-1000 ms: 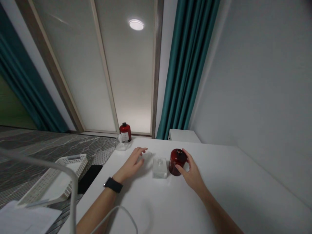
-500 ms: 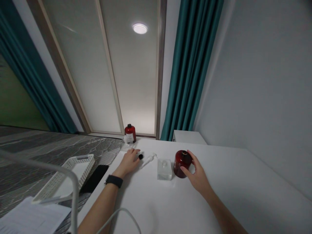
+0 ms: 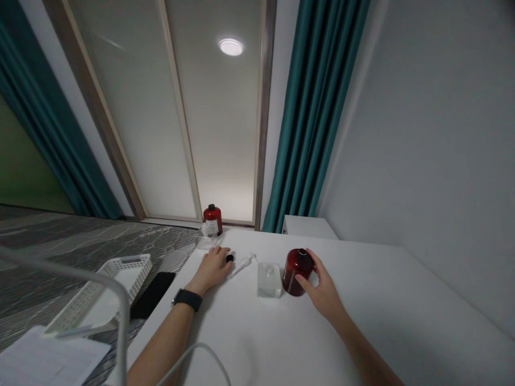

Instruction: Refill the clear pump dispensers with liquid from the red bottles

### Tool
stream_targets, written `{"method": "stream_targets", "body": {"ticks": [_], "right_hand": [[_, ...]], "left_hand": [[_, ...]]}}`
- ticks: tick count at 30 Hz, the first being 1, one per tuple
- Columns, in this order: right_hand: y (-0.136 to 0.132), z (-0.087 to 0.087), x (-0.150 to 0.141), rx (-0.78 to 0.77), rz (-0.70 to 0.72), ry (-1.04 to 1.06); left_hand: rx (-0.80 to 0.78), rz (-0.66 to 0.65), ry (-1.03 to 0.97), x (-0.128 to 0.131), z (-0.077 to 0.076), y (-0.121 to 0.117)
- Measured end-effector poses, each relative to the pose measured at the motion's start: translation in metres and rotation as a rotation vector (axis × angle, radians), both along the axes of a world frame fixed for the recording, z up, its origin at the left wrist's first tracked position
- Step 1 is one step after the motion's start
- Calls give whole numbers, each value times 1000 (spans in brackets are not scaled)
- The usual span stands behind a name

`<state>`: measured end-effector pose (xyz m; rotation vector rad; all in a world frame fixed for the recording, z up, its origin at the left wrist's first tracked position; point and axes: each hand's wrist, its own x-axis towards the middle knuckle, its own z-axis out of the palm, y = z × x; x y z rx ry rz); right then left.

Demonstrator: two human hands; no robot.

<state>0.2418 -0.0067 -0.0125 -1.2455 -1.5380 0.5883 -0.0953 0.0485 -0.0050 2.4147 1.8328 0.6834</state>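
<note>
On the white table, my left hand rests with the black cap between its thumb and index finger. My right hand is wrapped around the right side of a dark red bottle, whose neck shows no cap. The bottle leans slightly. Immediately left of it stands a square clear glass bottle. A slim whitish translucent tool, perhaps a dropper, lies between my left hand and the glass bottle. Some of my left fingers are hidden behind the hand.
Another red bottle with a black cap and white label stands at the far left corner, beside a clear container. A white basket and papers lie at left. A pale curved bar and cable cross the foreground.
The red bottle in my right hand has tipped a little, its neck shifting left and turning. My left hand stays at the black cap. The whole view has shifted slightly.
</note>
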Motion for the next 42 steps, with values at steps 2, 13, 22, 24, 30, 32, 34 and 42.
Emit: {"method": "stream_targets", "body": {"ticks": [2,13,22,24,30,32,34,42], "right_hand": [[0,0,0,7,0,0],[0,0,-1,26,-12,22],[8,-1,4,46,-28,-5],[12,0,8,49,-40,0],[23,-1,18,47,-68,35],[26,-4,20,46,-67,56],[29,-6,22,47,-61,72],[35,-12,22,76,-48,62]], "left_hand": [[48,-3,-7,5,3,-1],[121,-62,16,36,-11,-8],[145,-58,-15,36,-11,-7],[156,-53,-28,35,-10,-7],[274,-33,-145,36,-2,-8],[330,-32,-196,39,2,-9],[386,-44,-246,42,5,-11],[466,-189,-318,62,11,-27]]}}
